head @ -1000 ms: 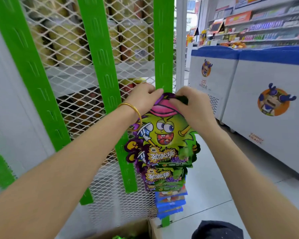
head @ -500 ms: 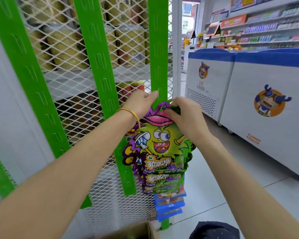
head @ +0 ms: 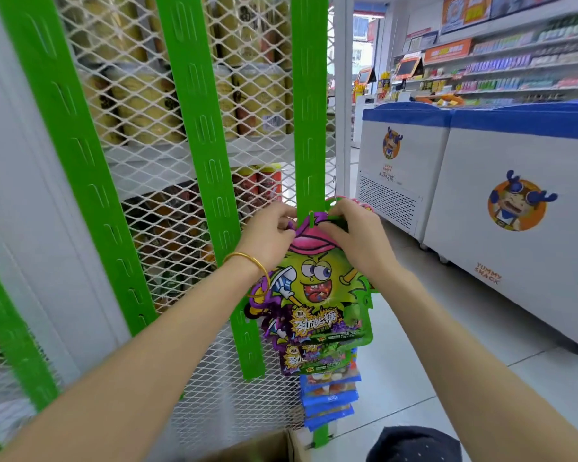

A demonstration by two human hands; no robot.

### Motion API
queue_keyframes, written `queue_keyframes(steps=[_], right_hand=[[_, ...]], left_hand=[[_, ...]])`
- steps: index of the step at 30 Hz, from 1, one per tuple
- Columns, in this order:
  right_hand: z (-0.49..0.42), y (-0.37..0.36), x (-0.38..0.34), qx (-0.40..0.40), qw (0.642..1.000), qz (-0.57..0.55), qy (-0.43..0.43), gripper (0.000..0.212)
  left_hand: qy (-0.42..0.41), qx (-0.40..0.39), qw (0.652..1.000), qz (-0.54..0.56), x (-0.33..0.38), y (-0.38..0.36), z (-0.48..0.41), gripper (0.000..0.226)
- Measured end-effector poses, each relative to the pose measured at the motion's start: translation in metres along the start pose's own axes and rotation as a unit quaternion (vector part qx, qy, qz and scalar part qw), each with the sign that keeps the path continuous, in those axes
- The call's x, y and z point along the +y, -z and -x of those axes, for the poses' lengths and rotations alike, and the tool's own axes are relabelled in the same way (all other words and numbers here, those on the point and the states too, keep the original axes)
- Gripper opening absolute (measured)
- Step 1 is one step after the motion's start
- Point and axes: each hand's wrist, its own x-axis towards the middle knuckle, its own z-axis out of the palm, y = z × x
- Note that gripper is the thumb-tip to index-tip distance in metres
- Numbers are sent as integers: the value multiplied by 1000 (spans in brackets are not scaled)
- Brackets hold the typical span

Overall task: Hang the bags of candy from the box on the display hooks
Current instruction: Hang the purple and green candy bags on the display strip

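Nearest me, at 6 o'clock on the bottom edge, I see a corner of the box (head: 264, 451), with a dark cloth (head: 414, 445) at 5. My forearms run up to the middle, a gold bangle (head: 251, 262) on the left wrist. My left hand (head: 270, 235) pinches the top of the bag (head: 316, 295) from 9 o'clock and my right hand (head: 356, 236) pinches it from 3, fingers curled, both up against the strip (head: 309, 128). A small green hook (head: 311, 219) shows at the bag's top edge between them. Below the bag, at 6, a second bag (head: 309, 361) and blue bags (head: 329, 396) overlap down the same strip. Behind is mesh (head: 141, 95), with tubs (head: 147, 108) beyond it at 11. Freezers (head: 514, 155) stand at 3, shelves (head: 521, 65) at 1.
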Motion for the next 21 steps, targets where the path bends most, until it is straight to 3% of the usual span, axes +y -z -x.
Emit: queue_keyframes(steps=[16,19,21], right_hand=[[6,-9,0,12,1000,11,-7,21],[18,-7,-3,105,994,40,4,30],[36,-9,-9,175,983,37,27,25]], left_hand=[[-35,39,998,-35,-10,0,14,43],[-66,78,993,-66,-14,2,22,44],[-88,128,981,-118,-21,4,38,42]])
